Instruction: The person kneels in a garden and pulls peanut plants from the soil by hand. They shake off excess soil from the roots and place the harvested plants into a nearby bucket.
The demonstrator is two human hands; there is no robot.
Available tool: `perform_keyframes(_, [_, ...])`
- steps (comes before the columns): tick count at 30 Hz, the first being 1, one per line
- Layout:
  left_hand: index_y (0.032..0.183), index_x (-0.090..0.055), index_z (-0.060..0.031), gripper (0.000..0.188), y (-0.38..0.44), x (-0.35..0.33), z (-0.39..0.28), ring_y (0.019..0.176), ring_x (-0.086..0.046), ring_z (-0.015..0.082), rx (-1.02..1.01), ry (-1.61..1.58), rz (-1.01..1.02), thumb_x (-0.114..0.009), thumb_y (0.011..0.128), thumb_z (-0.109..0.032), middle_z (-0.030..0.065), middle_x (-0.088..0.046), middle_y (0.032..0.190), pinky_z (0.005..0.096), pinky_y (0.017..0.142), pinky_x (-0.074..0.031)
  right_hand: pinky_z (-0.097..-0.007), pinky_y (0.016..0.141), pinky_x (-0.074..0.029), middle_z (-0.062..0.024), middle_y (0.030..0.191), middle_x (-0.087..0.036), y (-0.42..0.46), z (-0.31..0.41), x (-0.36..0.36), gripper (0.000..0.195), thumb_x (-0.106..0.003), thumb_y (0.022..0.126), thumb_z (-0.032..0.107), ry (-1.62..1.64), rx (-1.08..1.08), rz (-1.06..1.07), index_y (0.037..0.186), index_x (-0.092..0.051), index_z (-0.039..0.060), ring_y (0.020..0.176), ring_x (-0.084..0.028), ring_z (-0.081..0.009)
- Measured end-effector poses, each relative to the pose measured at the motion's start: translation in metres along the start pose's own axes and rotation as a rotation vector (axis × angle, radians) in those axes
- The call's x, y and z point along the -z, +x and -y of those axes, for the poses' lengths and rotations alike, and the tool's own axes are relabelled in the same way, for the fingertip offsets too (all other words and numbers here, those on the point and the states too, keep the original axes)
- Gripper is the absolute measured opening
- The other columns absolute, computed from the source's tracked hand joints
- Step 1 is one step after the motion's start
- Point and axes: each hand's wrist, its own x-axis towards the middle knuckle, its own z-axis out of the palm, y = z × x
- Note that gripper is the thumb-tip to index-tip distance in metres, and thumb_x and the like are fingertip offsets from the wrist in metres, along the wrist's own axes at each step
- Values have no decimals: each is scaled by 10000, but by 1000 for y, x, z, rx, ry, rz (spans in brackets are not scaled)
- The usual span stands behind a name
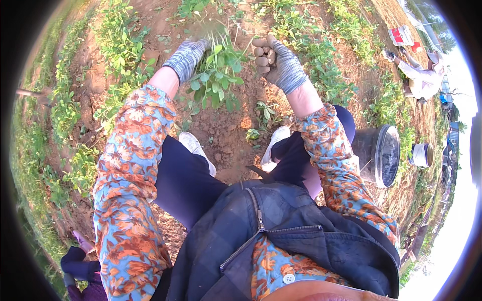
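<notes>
My left hand (191,56), in a grey knitted glove, grips an uprooted peanut plant (219,75). Its leaves hang down towards me, while its upper end, by my fingers, is blurred. Across a small gap to the right is my right hand (280,66), in a matching glove with dirt-brown fingertips. Its fingers curl around a few small brown lumps (270,55) that look like peanut pods. A thin stem stretches between the plant and this hand; whether the hand touches it I cannot tell. Bare reddish soil (226,129) lies below, between my white shoes.
Rows of peanut plants (120,49) run along both sides. A black bucket (376,156) lies by my right knee in view, with a smaller pail (421,155) beyond. Another person (423,75) crouches at upper right near a white-and-red bucket (401,35); one more (84,269) is lower left.
</notes>
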Motion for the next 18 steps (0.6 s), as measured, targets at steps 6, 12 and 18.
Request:
perform_keyframes(6, [1377,-415,-92,472,-16,0,0,1020,-583,188,-518,492,-21,-495,912,-96,157,-621,1148,306,898,-457,-220,451,-362,-36,850,-589,6,8,8,312,-499,961,285,150,63,134,1106,-560,15,585,-464,-105])
perform_keyframes(12, [1230,-584,-48,491,-17,-21,-8,1050,-566,159,-227,-92,543,-550,912,-421,79,-637,1128,307,934,-441,-231,508,-383,-9,853,-593,9,-3,1,311,-503,962,289,128,78,230,1128,-554,31,605,-475,-93])
perform_keyframes(18, [1262,-560,-80,490,-38,-34,-17,1044,-560,119,-396,499,526,-600,904,-412,43,-643,1107,299,918,-450,-188,471,-385,-21,890,-641,1,-11,-8,328,-495,970,230,-8,1,227,1216,-526,15,588,-550,-85])
